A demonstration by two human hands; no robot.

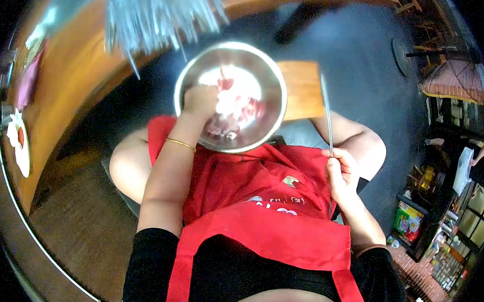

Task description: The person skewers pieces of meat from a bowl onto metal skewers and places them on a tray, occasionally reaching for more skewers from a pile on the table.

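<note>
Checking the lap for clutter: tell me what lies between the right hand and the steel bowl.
In the head view, only the red apron spans the gap between the right hand, holding a metal skewer, and the steel bowl.

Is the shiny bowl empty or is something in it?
Not empty. The bowl holds red and pale pieces, and the left hand reaches into them.

The bundle of metal skewers at 11 o'clock is blurred and cut off by the top edge. The fingertips of the left hand are hidden among the pieces in the bowl, which are too blurred to name. The lower end of the thin skewer is hidden inside the right hand. The goods on the shelf at 4 o'clock are too small to tell.
</note>
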